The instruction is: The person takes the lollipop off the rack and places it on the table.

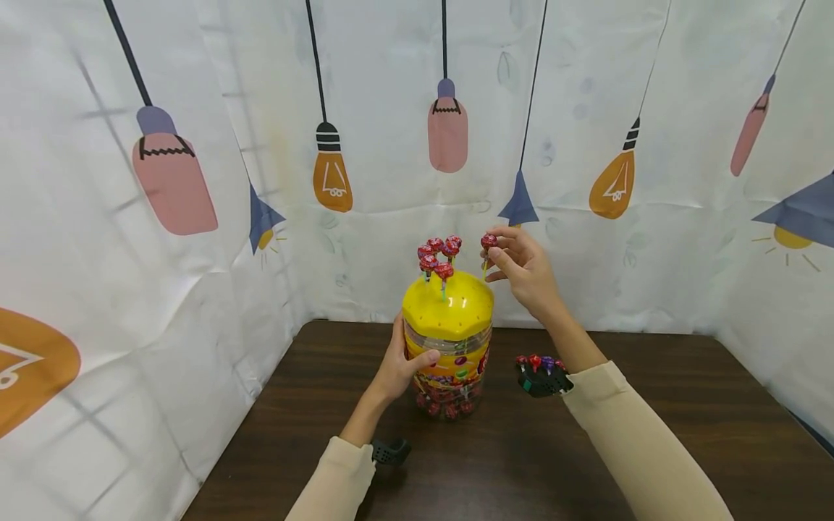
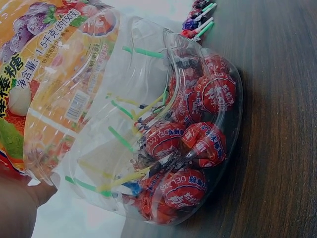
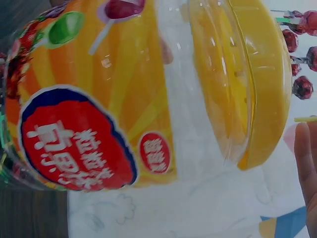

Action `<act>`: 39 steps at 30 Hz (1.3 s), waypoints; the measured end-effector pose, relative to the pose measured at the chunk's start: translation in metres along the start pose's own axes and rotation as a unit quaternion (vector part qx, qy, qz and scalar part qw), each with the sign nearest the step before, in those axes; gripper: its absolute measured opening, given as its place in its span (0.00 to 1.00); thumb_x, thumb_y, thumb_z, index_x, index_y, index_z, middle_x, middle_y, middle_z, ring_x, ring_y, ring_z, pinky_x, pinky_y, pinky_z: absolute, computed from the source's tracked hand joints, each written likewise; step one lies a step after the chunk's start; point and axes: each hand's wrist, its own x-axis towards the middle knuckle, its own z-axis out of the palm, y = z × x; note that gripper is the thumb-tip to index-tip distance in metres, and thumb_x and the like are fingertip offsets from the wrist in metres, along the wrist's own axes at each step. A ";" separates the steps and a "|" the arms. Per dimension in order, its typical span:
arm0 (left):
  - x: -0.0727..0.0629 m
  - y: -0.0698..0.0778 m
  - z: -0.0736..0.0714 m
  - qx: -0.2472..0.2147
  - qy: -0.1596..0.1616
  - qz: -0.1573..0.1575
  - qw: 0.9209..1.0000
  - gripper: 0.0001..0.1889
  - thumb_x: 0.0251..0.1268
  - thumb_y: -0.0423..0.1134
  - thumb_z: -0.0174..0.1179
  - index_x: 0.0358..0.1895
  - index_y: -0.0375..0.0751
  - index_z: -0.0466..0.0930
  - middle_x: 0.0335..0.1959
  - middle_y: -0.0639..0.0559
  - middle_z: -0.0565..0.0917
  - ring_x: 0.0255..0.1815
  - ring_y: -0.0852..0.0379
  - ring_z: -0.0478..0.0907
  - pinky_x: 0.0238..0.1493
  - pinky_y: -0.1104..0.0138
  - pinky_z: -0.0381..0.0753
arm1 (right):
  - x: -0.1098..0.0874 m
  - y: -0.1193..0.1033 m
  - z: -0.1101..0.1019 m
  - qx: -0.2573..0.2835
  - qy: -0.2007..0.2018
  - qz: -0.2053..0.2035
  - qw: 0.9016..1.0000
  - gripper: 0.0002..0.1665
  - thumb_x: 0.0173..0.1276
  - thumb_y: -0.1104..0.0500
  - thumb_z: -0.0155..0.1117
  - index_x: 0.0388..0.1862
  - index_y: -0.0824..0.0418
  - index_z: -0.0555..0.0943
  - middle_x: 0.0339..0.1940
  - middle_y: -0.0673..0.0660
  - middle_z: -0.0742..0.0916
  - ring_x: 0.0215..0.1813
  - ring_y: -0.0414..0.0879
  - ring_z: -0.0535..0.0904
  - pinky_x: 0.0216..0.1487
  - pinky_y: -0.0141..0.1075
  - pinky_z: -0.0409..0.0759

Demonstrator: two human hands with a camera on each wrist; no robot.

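Note:
A clear jar (image 1: 470, 362) with an orange label and a yellow lid (image 1: 465, 311) stands upright on the table. My left hand (image 1: 396, 367) grips its left side, thumb across the front. Wrapped red lollipops (image 2: 185, 191) lie inside near the base. Several red lollipops (image 1: 444, 270) stand upright in the lid, which has small holes. Just above the lid's right edge, my right hand (image 1: 526, 273) pinches another red lollipop (image 1: 489, 241), its yellow stick (image 3: 305, 119) pointing down. In the right wrist view only the fingers of that hand show at the edge.
A row of loose red and purple lollipops (image 1: 539, 361) lies on the dark wooden table (image 1: 274, 449), right of the jar and partly behind the right wrist camera (image 1: 544, 382). A white curtain (image 1: 391, 253) with printed lamps hangs behind and along the sides.

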 end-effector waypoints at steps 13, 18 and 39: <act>0.002 0.000 -0.001 -0.001 -0.001 0.015 1.000 0.50 0.70 0.49 0.65 0.82 0.64 0.36 0.69 0.45 0.67 0.64 0.53 0.74 0.66 0.62 0.78 | -0.032 0.014 -0.021 0.029 0.006 0.027 0.999 0.17 0.79 0.61 0.58 0.63 0.61 0.76 0.41 0.54 0.86 0.38 0.44 0.83 0.32 0.37 0.88; 0.002 0.000 0.000 -0.010 -0.001 0.010 1.000 0.50 0.69 0.51 0.66 0.82 0.65 0.37 0.69 0.47 0.68 0.64 0.53 0.74 0.66 0.63 0.78 | -0.048 0.022 -0.029 0.027 0.011 0.042 0.999 0.18 0.79 0.62 0.57 0.63 0.66 0.74 0.41 0.57 0.86 0.38 0.43 0.84 0.32 0.38 0.88; 0.003 -0.002 0.000 -0.001 -0.003 0.011 1.000 0.49 0.70 0.50 0.65 0.82 0.63 0.37 0.69 0.45 0.68 0.63 0.53 0.75 0.66 0.62 0.78 | -0.123 0.073 -0.055 -0.014 -0.016 0.138 0.990 0.19 0.82 0.57 0.54 0.67 0.61 0.73 0.40 0.51 0.83 0.38 0.44 0.82 0.34 0.46 0.89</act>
